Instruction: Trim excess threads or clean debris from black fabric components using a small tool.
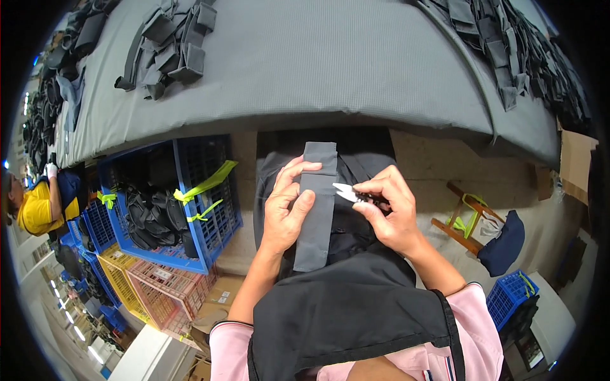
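Grey padded worktop (330,70) ahead, strap piles at far corners. We pinch grey fabric strip (318,203) in left hand (286,209), over lap below near edge, keeping it flat. Right hand (391,213) grips thread snips (348,192), blades at strip's edge.

A plain grey fabric strip (318,203) is lying over black cloth (349,305). The snips (346,192) are showing white blades. The table (330,63) is wearing a finely checked grey cover. A blue crate (219,216) is carrying lime-green ties, beside yellow and pink crates.
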`<action>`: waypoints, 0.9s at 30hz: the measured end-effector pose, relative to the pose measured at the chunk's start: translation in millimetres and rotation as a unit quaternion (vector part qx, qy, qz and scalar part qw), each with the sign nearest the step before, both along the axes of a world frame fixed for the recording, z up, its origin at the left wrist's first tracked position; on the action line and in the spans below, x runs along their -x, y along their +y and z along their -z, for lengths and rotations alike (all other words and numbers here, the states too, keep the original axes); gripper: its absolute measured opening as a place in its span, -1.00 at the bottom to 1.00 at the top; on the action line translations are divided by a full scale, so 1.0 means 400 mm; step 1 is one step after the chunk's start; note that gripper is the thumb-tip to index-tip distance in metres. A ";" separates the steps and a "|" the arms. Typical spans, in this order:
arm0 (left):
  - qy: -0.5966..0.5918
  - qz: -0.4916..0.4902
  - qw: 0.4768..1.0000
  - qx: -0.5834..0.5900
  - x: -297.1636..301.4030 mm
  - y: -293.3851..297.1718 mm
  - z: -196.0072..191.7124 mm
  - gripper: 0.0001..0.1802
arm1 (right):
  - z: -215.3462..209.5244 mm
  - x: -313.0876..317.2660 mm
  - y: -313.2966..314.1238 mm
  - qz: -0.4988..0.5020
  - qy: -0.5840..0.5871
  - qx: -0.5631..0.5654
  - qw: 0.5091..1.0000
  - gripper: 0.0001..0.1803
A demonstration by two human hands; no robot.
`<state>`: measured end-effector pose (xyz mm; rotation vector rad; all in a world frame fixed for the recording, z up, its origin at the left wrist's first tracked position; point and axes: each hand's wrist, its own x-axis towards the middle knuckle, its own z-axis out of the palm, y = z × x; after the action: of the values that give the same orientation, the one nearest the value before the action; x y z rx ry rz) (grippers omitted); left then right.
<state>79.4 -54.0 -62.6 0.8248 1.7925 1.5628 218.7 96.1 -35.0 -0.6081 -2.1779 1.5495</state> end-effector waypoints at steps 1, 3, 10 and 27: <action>0.000 0.002 1.000 -0.001 -0.003 0.004 -0.002 -0.67 | -0.006 -0.004 0.001 -0.028 -0.019 0.027 0.999 -0.78; -0.048 -0.035 0.998 -0.008 -0.011 0.013 -0.009 -0.58 | 0.009 -0.002 -0.005 -0.033 -0.022 0.016 0.999 -0.79; -0.017 -0.054 0.998 -0.017 -0.024 0.012 0.009 -0.58 | 0.031 0.031 0.013 0.071 0.012 0.357 0.931 -0.77; -0.321 -0.134 0.937 0.008 -0.084 0.002 0.003 -0.69 | 0.057 0.013 -0.023 0.040 0.015 0.110 0.993 -0.72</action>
<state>112.9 -53.2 -63.8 0.0227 1.4557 1.7222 213.6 86.8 -57.7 -0.7254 -1.9518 1.7564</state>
